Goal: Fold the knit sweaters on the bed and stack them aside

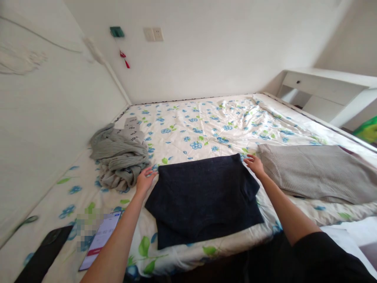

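Cloth (203, 196), dark navy and knitted, lies flat on the bed (206, 118), close to the near edge and about midway across it. Its far edge runs straight. A sleeve folds in along the right side, and the near hem hangs slightly over the mattress edge.

The left hand (145, 179) rests at the cloth's far left corner. Its fingers (152, 171) are loosely spread and stretched out, with their tips at the corner's edge. The palm lies on the flowered sheet just outside the cloth. They clamp nothing that can be seen. Whether the tips press the knit or only meet it cannot be told.

The right hand (255, 164) lies at the far right corner. Its fingers (246, 158) are spread and point inward along the far edge, with their tips on or just over the corner. No fold of cloth is caught between them. So the cloth stretches between the two hands and toward the person, with both sets of fingertips at its far corners.

A crumpled grey heap (119, 159) sits just left of the left hand, near the wall. A ribbed grey garment (318, 171) lies flat just right of the right hand. A phone (101, 237) rests on the sheet beside the left forearm, with a black item (44, 255) further left. A white desk (324, 90) stands beyond the bed's right side.
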`<state>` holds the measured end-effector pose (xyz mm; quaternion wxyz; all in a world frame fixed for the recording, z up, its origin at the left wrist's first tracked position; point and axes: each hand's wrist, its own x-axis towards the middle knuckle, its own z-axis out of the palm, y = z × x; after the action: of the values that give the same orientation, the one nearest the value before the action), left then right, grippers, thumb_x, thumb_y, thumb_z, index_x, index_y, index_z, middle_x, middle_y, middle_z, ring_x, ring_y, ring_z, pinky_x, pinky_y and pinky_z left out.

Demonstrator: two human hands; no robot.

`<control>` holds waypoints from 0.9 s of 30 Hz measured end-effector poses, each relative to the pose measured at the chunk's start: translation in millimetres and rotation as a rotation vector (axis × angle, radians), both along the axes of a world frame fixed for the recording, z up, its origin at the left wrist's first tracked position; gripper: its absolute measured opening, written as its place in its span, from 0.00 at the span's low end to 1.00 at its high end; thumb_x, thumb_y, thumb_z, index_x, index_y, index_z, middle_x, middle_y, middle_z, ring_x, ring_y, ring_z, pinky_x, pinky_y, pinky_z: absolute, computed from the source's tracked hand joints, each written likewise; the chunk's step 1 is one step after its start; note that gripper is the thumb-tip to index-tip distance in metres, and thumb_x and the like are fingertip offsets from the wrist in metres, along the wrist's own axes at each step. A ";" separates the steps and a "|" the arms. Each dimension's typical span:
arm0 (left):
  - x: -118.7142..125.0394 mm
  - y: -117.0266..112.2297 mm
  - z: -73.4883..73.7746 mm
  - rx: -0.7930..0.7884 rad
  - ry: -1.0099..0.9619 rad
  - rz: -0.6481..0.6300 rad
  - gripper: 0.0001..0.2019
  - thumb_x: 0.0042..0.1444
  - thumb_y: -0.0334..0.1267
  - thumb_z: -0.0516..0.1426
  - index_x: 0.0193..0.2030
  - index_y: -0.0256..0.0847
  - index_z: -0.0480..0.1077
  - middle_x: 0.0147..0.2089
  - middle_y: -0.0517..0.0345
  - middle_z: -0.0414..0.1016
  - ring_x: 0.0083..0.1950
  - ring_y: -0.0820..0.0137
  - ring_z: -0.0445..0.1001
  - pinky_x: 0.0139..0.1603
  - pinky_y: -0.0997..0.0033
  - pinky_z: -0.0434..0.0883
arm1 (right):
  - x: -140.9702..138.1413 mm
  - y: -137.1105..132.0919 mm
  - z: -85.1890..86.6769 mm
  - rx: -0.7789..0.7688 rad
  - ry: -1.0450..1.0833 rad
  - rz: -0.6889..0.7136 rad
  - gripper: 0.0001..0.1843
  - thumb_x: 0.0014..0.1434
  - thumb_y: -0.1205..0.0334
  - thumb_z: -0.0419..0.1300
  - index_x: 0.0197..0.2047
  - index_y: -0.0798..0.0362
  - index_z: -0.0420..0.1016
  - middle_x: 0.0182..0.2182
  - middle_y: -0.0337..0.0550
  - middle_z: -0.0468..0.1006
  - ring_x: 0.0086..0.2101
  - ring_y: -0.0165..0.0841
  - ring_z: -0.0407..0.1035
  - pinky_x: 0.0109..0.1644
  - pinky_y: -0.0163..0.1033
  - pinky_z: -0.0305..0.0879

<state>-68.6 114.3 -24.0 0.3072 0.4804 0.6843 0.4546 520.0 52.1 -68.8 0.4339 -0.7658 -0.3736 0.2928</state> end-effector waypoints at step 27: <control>45.2 -219.4 23.8 -0.076 0.978 -0.735 0.12 0.64 0.29 0.55 0.48 0.47 0.76 0.53 0.53 0.75 0.55 0.62 0.75 0.57 0.64 0.70 | -69.8 -182.0 31.0 -0.187 -0.783 0.663 0.16 0.62 0.72 0.60 0.51 0.49 0.79 0.49 0.45 0.81 0.47 0.38 0.77 0.46 0.37 0.62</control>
<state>-23.4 -105.1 -0.2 0.1111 0.8266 0.5513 0.0209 450.2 -129.9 -37.8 0.0754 -0.6941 -0.7024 0.1385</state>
